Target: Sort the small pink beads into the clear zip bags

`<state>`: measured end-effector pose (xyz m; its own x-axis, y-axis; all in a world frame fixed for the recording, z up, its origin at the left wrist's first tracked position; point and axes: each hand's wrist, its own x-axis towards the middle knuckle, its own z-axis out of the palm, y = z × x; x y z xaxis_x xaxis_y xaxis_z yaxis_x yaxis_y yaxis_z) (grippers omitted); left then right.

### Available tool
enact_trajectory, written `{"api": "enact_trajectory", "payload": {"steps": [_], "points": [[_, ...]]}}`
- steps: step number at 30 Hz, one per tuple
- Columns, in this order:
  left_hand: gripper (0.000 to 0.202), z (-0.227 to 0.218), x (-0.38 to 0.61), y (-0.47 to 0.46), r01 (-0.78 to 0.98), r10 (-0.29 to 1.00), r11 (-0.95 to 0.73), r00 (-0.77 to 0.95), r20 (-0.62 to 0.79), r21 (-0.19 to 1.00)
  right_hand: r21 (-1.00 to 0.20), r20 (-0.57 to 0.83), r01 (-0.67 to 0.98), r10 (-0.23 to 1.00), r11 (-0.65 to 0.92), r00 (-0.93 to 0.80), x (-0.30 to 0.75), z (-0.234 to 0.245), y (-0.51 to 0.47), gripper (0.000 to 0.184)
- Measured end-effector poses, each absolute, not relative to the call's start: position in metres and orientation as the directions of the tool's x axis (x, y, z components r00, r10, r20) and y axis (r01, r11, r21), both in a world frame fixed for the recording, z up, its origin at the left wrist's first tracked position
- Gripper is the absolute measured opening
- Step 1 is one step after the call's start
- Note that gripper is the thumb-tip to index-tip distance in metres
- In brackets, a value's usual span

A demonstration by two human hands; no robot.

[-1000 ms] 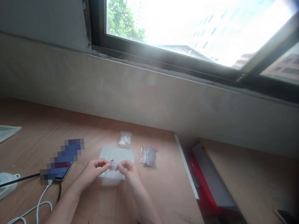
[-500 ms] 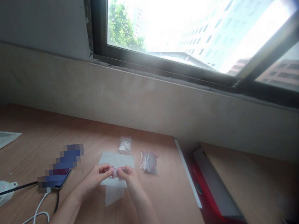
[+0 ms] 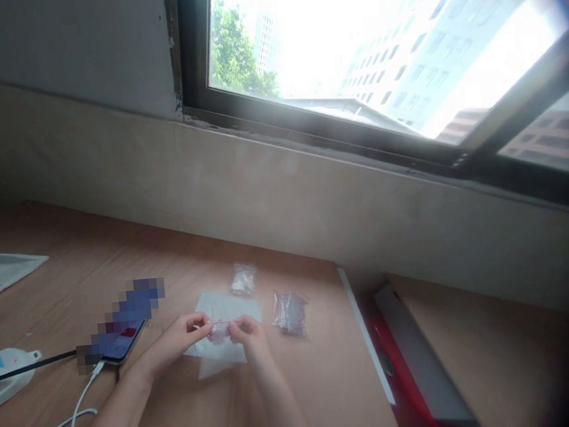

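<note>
Between my two hands is a small clear zip bag (image 3: 220,331) with a thin red line along its top edge. My left hand (image 3: 195,329) pinches one end of that edge. At the other end, the fingertips of my right hand (image 3: 246,328) are closed on it. I cannot make out the bag's contents. Beneath the hands lies a pale sheet (image 3: 240,304), partly covered by them. Just behind the sheet is a small clear bag (image 3: 243,279). To its right rests another clear bag (image 3: 292,312) with something greyish inside.
A phone (image 3: 123,345) with a white cable (image 3: 79,399) lies left of my arm. Farther left are a white power strip (image 3: 10,376) and a white packet (image 3: 13,269). The wooden table (image 3: 337,362) ends at the right, beside a red object (image 3: 400,369). A window is above.
My hands have drawn slightly apart, so more of the red-edged bag shows between them. The whole view has shifted a little.
</note>
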<state>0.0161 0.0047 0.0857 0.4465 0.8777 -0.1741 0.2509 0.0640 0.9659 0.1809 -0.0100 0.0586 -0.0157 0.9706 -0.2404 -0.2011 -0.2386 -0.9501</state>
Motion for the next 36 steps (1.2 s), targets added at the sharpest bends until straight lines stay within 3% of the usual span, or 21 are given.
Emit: {"api": "enact_trajectory", "payload": {"steps": [5, 11, 20, 26, 36], "points": [[0.031, 0.084, 0.023, 0.0, 0.23, 0.835, 0.091, 0.512, -0.2, 0.969, -0.96, -0.197, -0.204, 0.98, -0.193, -0.003, 0.172, 0.053, -0.012, 0.023], [0.032, 0.077, 0.032, 0.003, 0.226, 0.876, 0.039, 0.462, -0.143, 0.973, -0.973, -0.2, -0.114, 0.98, -0.2, -0.01, 0.178, 0.053, -0.016, 0.021], [0.034, 0.076, 0.026, 0.01, 0.29, 0.856, 0.113, 0.458, -0.241, 0.95, -0.976, -0.208, -0.091, 0.971, -0.199, 0.115, 0.198, 0.046, -0.007, 0.019], [0.033, 0.057, 0.023, 0.017, 0.315, 0.905, 0.055, 0.386, -0.181, 0.947, -0.982, -0.18, -0.075, 0.979, -0.173, 0.1, 0.194, 0.041, -0.003, 0.02], [0.03, 0.056, 0.02, 0.007, 0.379, 0.92, 0.025, 0.354, -0.17, 0.925, -0.949, -0.269, -0.192, 0.959, -0.249, 0.088, 0.193, 0.039, -0.009, 0.028]]}}
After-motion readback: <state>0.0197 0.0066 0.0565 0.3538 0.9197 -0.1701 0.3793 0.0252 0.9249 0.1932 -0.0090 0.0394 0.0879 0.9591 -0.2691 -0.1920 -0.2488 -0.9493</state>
